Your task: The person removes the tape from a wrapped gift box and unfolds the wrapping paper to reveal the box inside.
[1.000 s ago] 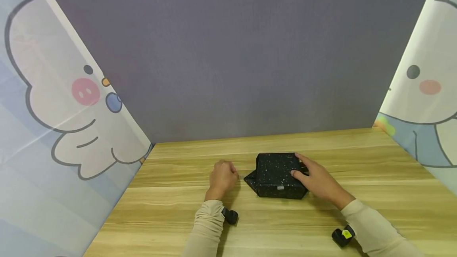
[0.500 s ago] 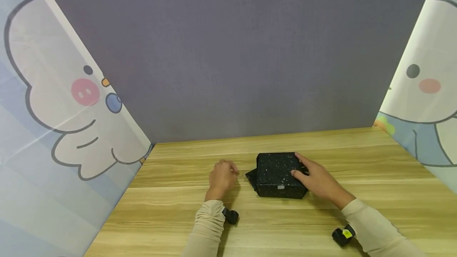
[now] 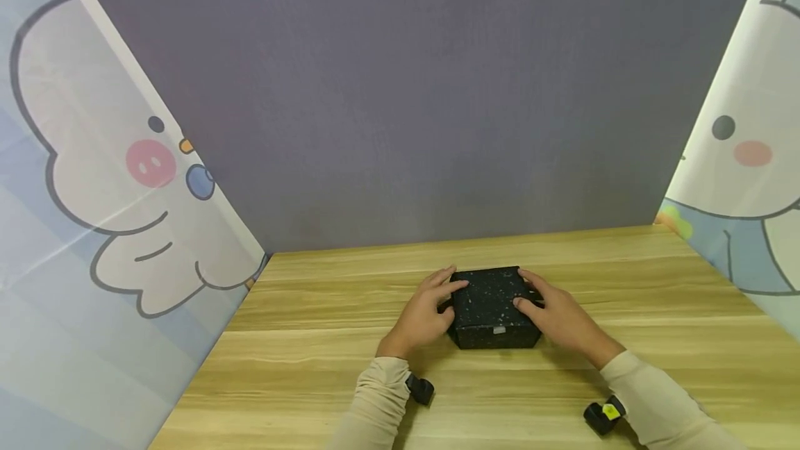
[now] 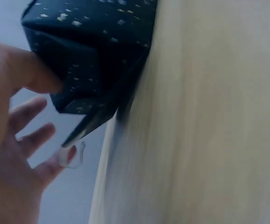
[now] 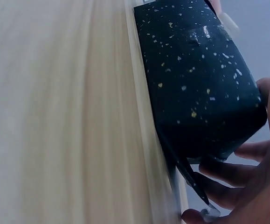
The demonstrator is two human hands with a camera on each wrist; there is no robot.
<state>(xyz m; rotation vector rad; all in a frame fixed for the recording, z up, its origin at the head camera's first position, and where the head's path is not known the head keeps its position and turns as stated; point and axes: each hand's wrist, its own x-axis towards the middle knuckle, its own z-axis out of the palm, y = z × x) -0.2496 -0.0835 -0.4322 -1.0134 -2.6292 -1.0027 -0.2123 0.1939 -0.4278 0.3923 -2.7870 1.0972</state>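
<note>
A box wrapped in black speckled paper [image 3: 494, 307] sits on the wooden table, a short strip of shiny tape [image 3: 498, 330] on its front side. My left hand [image 3: 425, 314] is at its left end, fingers fairly straight and spread, one fingertip over the top edge. In the left wrist view the thumb [image 4: 44, 77] touches the folded paper end, below which a pointed flap [image 4: 95, 119] sticks out with clear tape [image 4: 72, 158] at its tip. My right hand [image 3: 559, 314] holds the right end, thumb on top. Another flap [image 5: 188, 177] juts out there, tape [image 5: 211, 212] at its tip.
The wooden table [image 3: 312, 367] reaches back to a grey wall panel [image 3: 437, 103]. Cartoon-printed sheets [image 3: 94, 228] stand at both sides. A small black camera [image 3: 420, 389] is strapped to each wrist.
My left hand has moved right from beside the flap to the box's left end, its fingers spreading from a curled pose. The box has shifted slightly right; my right hand stays at its end.
</note>
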